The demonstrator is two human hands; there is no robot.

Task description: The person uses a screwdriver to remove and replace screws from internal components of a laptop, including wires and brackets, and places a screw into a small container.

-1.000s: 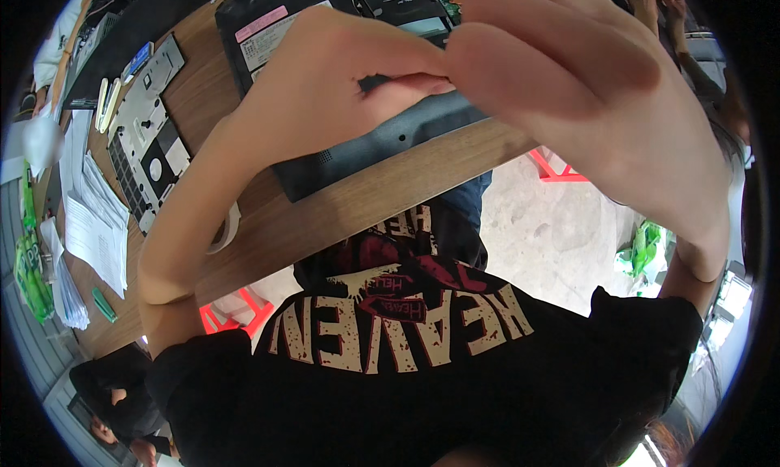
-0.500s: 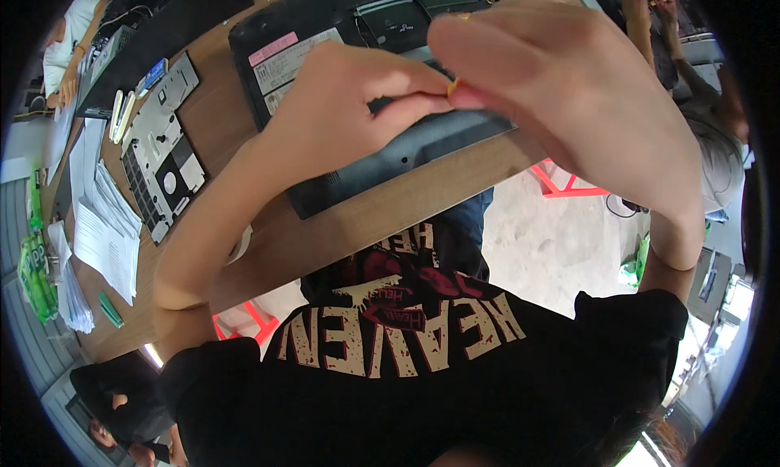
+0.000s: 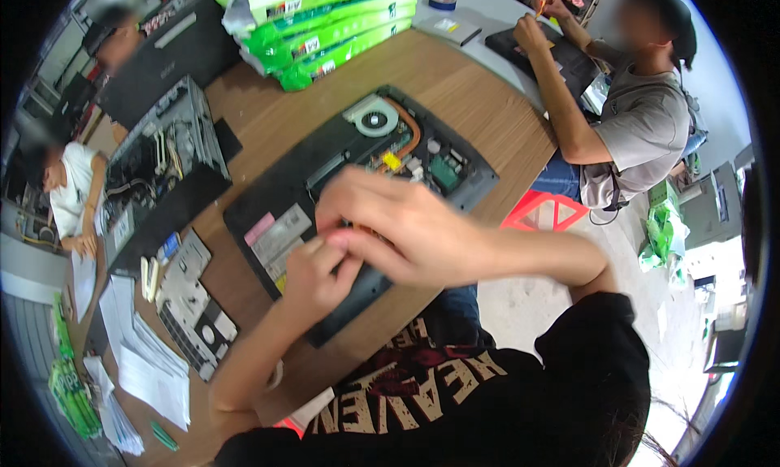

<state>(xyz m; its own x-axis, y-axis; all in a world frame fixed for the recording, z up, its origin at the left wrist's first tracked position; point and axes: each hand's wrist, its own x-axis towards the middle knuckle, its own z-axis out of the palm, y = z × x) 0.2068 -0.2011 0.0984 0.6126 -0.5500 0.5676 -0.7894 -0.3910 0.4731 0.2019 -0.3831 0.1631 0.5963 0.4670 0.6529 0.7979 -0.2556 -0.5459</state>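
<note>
An upturned black laptop base (image 3: 374, 284) lies on the wooden table with its insides bared: a round fan (image 3: 376, 119), a copper heat pipe (image 3: 410, 130) and a green circuit board (image 3: 445, 173). Above its near half my two hands meet at the fingertips. My right hand (image 3: 402, 227) is closed and curled over from the right, smeared by motion. My left hand (image 3: 317, 278), also closed, pinches just below it. A speck of orange shows among the fingers, too small to name; the hands hide the rest and part of the laptop.
Left of the laptop lie a detached laptop cover panel (image 3: 195, 296) and loose papers (image 3: 146, 361). An opened computer case (image 3: 166, 170) stands behind them. Green paper packs (image 3: 325, 28) are stacked at the back. A co-worker (image 3: 642, 110) works on another laptop at the right; a red stool (image 3: 544, 213) stands nearby.
My view has swung up, bringing in the whole laptop, the paper packs and the co-worker. My hands stay together, but the right one now curls over the left fingertips and hides most of the yellow-orange bit.
</note>
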